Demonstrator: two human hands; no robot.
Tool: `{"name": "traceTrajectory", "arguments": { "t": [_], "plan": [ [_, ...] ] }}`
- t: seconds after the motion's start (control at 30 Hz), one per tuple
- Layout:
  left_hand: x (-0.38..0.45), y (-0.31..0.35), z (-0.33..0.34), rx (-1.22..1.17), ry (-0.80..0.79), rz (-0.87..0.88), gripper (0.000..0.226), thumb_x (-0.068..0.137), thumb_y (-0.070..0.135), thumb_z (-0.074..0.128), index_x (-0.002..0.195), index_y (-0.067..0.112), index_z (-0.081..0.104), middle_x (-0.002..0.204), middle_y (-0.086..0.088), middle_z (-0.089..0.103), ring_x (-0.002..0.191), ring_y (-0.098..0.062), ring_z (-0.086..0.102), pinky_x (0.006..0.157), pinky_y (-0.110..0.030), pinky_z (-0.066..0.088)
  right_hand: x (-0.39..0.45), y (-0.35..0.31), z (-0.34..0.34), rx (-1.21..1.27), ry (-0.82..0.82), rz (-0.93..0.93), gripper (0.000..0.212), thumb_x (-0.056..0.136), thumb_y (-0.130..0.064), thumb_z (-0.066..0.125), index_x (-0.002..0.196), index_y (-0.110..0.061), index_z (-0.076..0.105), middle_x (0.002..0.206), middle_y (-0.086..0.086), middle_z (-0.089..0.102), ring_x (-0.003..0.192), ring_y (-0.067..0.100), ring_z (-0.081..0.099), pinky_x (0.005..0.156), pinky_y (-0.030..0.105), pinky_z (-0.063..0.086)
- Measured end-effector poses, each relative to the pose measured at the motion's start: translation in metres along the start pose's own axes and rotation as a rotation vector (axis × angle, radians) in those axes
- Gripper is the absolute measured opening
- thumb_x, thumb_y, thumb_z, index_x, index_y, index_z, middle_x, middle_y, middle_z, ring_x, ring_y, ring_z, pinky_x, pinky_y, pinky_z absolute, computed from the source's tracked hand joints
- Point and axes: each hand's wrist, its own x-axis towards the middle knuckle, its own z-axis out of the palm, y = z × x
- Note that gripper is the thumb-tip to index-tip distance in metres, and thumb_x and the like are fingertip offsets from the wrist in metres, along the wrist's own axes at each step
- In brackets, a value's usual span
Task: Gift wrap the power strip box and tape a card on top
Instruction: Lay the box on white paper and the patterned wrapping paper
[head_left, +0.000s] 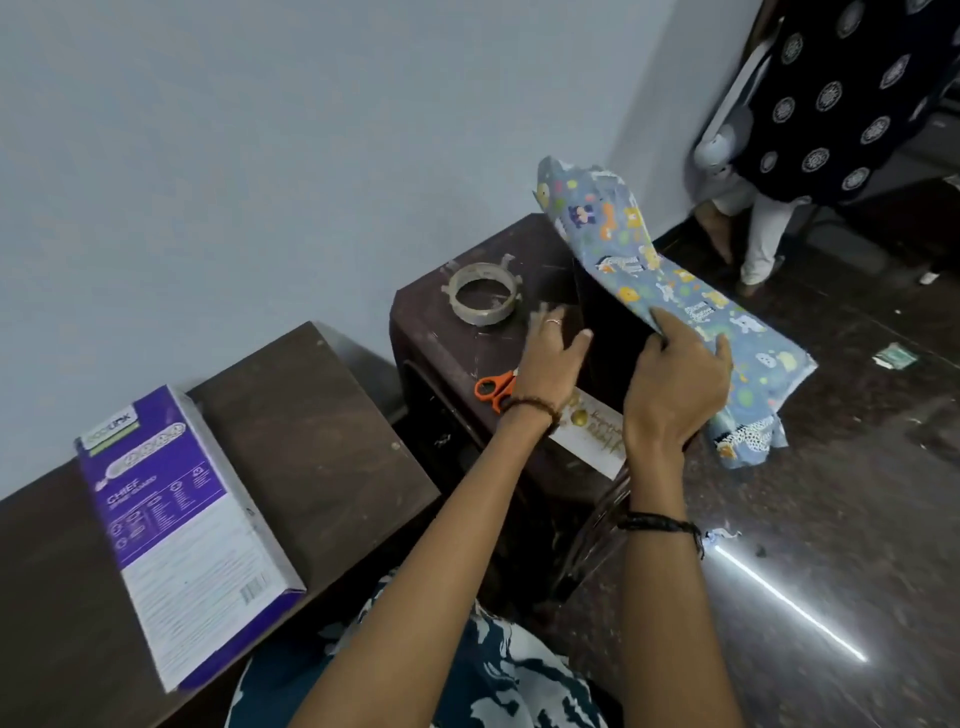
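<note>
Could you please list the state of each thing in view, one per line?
Wrapping paper: folded, lifted off the table, gripped by the right hand.
Left hand: open, fingers spread, holding nothing.
Power strip box: closed, unwrapped, lying flat on the left table.
Tape roll: lying flat on the dark table, untouched.
Scissors: on the dark table, blades hidden by the left hand.
Card: flat at the table edge, not yet taped.

Bare dark wooden table top lies open right of the purple-and-white power strip box. On the small dark side table, clear tape roll, orange-handled scissors and white card obstruct passage.
</note>
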Motion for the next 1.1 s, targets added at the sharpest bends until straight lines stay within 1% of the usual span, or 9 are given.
{"name": "traceTrajectory", "arguments": {
  "t": [0.13, 0.3, 0.4, 0.5, 0.6, 0.7, 0.87, 1.0, 1.1],
  "plan": [
    [0.01, -0.009, -0.029, 0.182, 0.076, 0.151, 0.054, 0.096, 0.028, 0.046, 0.143, 0.007, 0.03, 0.155, -0.007, 0.019, 0.144, -0.018, 0.012, 0.117, -0.032, 0.017, -0.005, -0.014, -0.009, 0.072, 0.068, -0.046, 0.035, 0.085, 0.002, 0.05, 0.109, -0.012, 0.07, 0.082, 0.013, 0.072, 0.074, 0.028, 0.06, 0.114, 0.032, 0.028],
    [-0.022, 0.031, -0.067, -0.735, -0.055, -0.035, 0.05, 0.089, 0.043, 0.052, 0.124, 0.008, 0.052, 0.113, -0.002, 0.065, 0.105, -0.013, 0.061, 0.093, -0.029, 0.048, -0.041, -0.05, -0.008, 0.137, 0.177, -0.332, 0.03, 0.077, 0.001, 0.058, 0.096, -0.015, 0.074, 0.089, 0.002, 0.075, 0.085, 0.018, 0.071, 0.104, 0.037, 0.04],
    [-0.051, 0.032, -0.096, -0.795, 0.155, 0.001, 0.011, 0.089, 0.021, 0.06, 0.097, 0.013, 0.056, 0.083, -0.005, 0.063, 0.076, -0.018, 0.063, 0.072, -0.031, 0.054, -0.091, -0.074, -0.015, 0.172, 0.093, -0.542, 0.03, 0.081, -0.004, 0.054, 0.103, -0.013, 0.072, 0.103, 0.002, 0.073, 0.098, 0.016, 0.069, 0.108, 0.04, 0.03],
    [-0.085, 0.01, -0.131, -0.881, 0.396, -0.033, 0.013, 0.089, 0.008, 0.055, 0.101, 0.013, 0.055, 0.075, 0.004, 0.06, 0.062, -0.008, 0.063, 0.061, -0.023, 0.054, -0.143, -0.092, -0.027, 0.246, -0.158, -0.675, 0.034, 0.083, -0.014, 0.048, 0.11, -0.01, 0.068, 0.114, 0.005, 0.069, 0.107, 0.018, 0.065, 0.108, 0.043, 0.026],
    [-0.119, -0.035, -0.172, -0.925, 0.538, -0.087, 0.031, 0.089, 0.011, 0.055, 0.119, 0.001, 0.056, 0.085, -0.001, 0.065, 0.088, -0.022, 0.064, 0.076, -0.03, 0.053, -0.18, -0.105, -0.041, 0.325, -0.505, -0.76, 0.045, 0.088, -0.033, 0.04, 0.117, -0.008, 0.064, 0.124, 0.007, 0.063, 0.119, 0.021, 0.057, 0.115, 0.039, 0.022],
    [-0.153, -0.071, -0.206, -1.05, 0.568, -0.188, 0.02, 0.088, 0.018, 0.057, 0.105, 0.01, 0.062, 0.098, -0.008, 0.067, 0.093, -0.028, 0.063, 0.076, -0.034, 0.054, -0.192, -0.12, -0.053, 0.432, -0.794, -0.629, 0.046, 0.095, -0.038, 0.048, 0.133, -0.013, 0.051, 0.144, 0.004, 0.045, 0.136, 0.017, 0.037, 0.118, 0.035, 0.014],
    [-0.182, -0.107, -0.236, -1.028, 0.629, -0.351, 0.041, 0.08, 0.041, 0.061, 0.11, 0.014, 0.064, 0.11, -0.01, 0.066, 0.095, -0.026, 0.063, 0.083, -0.039, 0.05, -0.201, -0.146, -0.04, 0.444, -1.161, -0.317, 0.071, 0.079, -0.045, 0.069, 0.138, -0.019, 0.039, 0.137, 0.001, 0.047, 0.122, 0.021, 0.046, 0.101, 0.044, 0.04],
    [-0.181, -0.114, -0.242, -1.086, 0.613, -0.207, 0.042, 0.095, 0.044, 0.039, 0.113, 0.014, 0.062, 0.109, -0.01, 0.067, 0.095, -0.025, 0.064, 0.089, -0.042, 0.05, -0.209, -0.157, -0.021, 0.47, -1.181, -0.307, 0.029, 0.077, -0.028, 0.074, 0.099, -0.013, 0.063, 0.097, 0.002, 0.067, 0.089, 0.022, 0.064, 0.078, 0.042, 0.052],
    [-0.174, -0.129, -0.242, -0.452, 0.808, -0.215, 0.037, 0.099, 0.038, 0.035, 0.107, 0.013, 0.06, 0.12, -0.009, 0.061, 0.118, -0.026, 0.051, 0.103, -0.043, 0.038, -0.206, -0.155, -0.008, 0.421, -1.061, -0.334, 0.021, 0.081, -0.033, 0.064, 0.09, -0.017, 0.054, 0.085, 0.002, 0.064, 0.079, 0.025, 0.062, 0.067, 0.04, 0.05]
  ]
}}
